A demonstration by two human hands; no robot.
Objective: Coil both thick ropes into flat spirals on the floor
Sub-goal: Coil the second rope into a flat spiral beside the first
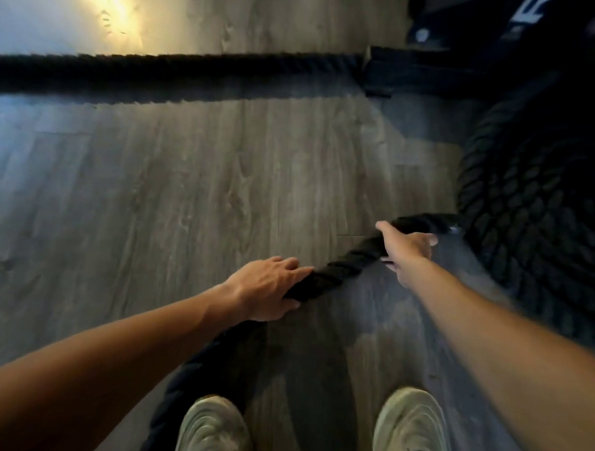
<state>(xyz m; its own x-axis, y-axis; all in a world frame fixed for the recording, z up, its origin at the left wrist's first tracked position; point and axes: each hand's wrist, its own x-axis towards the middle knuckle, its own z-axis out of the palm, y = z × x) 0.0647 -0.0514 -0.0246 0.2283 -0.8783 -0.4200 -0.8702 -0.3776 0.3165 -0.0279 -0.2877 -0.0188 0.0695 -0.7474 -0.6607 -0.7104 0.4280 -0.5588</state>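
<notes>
A thick black rope [347, 261] runs from under my left arm, up across the wooden floor, to a flat black coil [535, 215] at the right. My left hand [269, 289] grips this rope near the middle of the view. My right hand [406, 250] holds the same rope further along, close to the coil's edge. The stretch between my hands hangs slightly above the floor. A second thick black rope [159, 72] lies straight across the floor at the back, from the left edge to a dark anchor block [391, 72].
Grey wood-plank floor [188, 186] fills the middle. My two pale shoes [413, 431] stand at the bottom edge. Dark gym equipment [523, 20] sits at the top right behind the coil. A bright light patch falls on the floor at top left.
</notes>
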